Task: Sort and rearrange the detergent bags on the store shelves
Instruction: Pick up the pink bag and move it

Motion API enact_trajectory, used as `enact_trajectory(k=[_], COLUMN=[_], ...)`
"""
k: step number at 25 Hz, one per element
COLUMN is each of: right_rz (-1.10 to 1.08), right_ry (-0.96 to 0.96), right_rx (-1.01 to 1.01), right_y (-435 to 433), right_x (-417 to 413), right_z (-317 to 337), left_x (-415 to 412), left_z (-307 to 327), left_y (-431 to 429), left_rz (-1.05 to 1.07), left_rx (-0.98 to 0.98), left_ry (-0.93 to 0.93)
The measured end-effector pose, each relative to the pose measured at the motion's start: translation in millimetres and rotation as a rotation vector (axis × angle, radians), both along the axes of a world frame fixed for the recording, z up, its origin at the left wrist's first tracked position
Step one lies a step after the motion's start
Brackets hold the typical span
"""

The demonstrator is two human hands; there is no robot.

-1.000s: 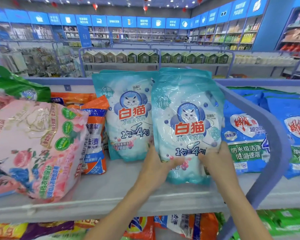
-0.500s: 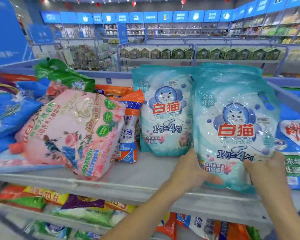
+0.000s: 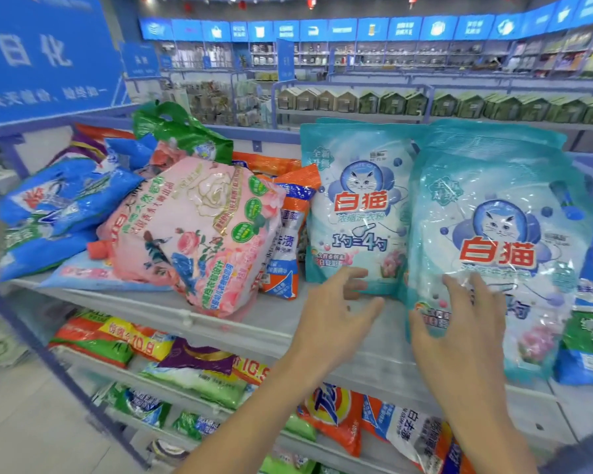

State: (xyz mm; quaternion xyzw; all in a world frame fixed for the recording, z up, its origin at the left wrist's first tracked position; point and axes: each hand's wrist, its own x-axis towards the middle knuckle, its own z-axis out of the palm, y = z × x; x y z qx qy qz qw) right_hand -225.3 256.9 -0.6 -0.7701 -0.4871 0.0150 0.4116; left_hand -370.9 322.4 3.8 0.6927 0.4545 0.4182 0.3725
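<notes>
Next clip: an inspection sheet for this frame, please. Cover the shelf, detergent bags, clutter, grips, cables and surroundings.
Surface: grey top shelf, bare strip along its front edge.
Job's things: rear teal bag and front teal bag stand upright side by side. The pink rose bag lies tilted in a heap with blue bags, a green bag and an orange bag.
Clutter: nothing seen.
Grips: left hand open, near the rear teal bag's base. Right hand open, fingers spread over the front teal bag. Neither holds anything.
Cables: nothing seen.
Surroundings: blue sign upper left; green house-shaped boxes on the next aisle.
</notes>
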Motion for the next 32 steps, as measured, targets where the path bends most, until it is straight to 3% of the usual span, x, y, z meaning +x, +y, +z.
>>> enact_trajectory(k=[5,8,10,12,17,19,21,23,26,29,32], right_rz=[0.290,0.434,0.507,0.525,0.494,0.456,0.439,0.483,0.562,0.610,0.662], right_ry=[0.012,0.016,-0.016,-0.065,-0.207,-0.252,-0.242,-0.098,-0.047,0.084,0.180], right_rx=[0.099,0.098,0.111,0.115,-0.093,-0.144,-0.222,-0.293,-0.262,-0.130,0.017], right_y=[39,76,103,129,177,187,193,193,195,185,160], right_x=[-60,-99,-123,-144,-182,-191,-196,-201,-207,-209,-212], right_z=[27,46,57,74,107,112,124,136,141,144,166], left_x=[-99,-155,-187,-209,-238,-237,-230,-227,-228,-229,-234], left_z=[2,8,6,4,13,16,9,0,-12,-13,-4], left_y=[7,17,26,35,71,83,92,99,105,101,90], left_rz=[0.437,0.617,0.710,0.720,0.458,0.383,0.414,0.471,0.439,0.462,0.359], left_rx=[0.266,0.373,0.238,-0.026,-0.540,-0.673,-0.697,-0.701,-0.718,-0.729,-0.720], left_ry=[0.059,0.217,0.274,0.273,0.020,-0.168,-0.400,-0.590,-0.854,-0.916,-0.952])
